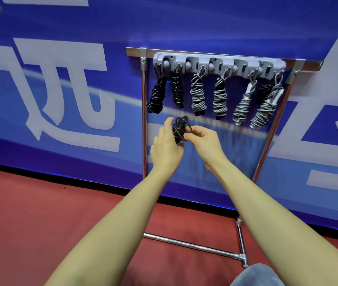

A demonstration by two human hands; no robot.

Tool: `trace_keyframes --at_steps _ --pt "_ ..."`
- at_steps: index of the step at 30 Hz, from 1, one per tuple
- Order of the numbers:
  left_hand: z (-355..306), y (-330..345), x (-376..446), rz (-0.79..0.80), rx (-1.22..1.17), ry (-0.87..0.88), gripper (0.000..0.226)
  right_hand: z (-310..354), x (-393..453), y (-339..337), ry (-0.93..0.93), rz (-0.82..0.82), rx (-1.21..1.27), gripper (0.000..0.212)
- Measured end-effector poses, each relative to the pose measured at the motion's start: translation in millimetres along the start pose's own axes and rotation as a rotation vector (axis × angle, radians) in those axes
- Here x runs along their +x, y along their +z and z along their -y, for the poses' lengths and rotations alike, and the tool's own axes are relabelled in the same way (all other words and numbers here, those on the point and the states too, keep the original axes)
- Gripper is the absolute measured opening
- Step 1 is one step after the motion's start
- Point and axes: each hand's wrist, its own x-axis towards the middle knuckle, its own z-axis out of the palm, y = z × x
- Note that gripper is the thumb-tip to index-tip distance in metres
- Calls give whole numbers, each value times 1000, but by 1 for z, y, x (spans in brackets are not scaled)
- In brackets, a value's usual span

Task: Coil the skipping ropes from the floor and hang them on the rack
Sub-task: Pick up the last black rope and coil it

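On rack [219, 64], six coiled ropes [198, 95]

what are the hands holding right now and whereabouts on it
Both hands hold one coiled black skipping rope. The left hand grips the bundle's lower part; the right hand's fingers pinch its middle from the right.

Red floor [40, 213] carries steel rack [194, 245]; six coiled ropes [198, 93] hang.

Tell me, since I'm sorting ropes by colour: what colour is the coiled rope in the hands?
Black, seen in the head view: the coiled rope.
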Motion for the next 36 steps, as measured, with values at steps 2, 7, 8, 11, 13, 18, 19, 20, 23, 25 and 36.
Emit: trace_keyframes --at_steps 2,7,8,11,13,18,19,20,23,25,36 --pt "-4 -2 3 48 -68 -50 67 2 0 0 -7 26 -11 32" --pt "-8 -14 9 329 -531 -160 66 1 -2 -8 -42 80 -84 42" --pt "-8 -16 10 374 -595 -157 69 -1 -2 -11 -59 83 -98 41" --pt "-6 -17 8 401 -648 -100 71 -3 3 -17 -74 87 -137 34" --pt "-6 -13 5 312 -578 -58 55 -3 7 -19 -70 80 -147 28" --pt "-6 -4 3 202 -520 -81 33 2 11 -20 -88 118 -186 28" --pt "-5 -3 4 226 -529 -89 33 1 12 -21 -82 123 -190 30" --pt "-4 -2 4 266 -537 -96 34 0 11 -23 -68 128 -182 32" --pt "-1 2 8 390 -503 -77 46 -4 10 -27 -42 106 -145 32" --pt "1 5 12 356 -344 -48 52 -7 8 -28 -28 63 -96 30" --pt "-7 12 -5 -16 151 148 72 3 9 -6 8 32 44 27"
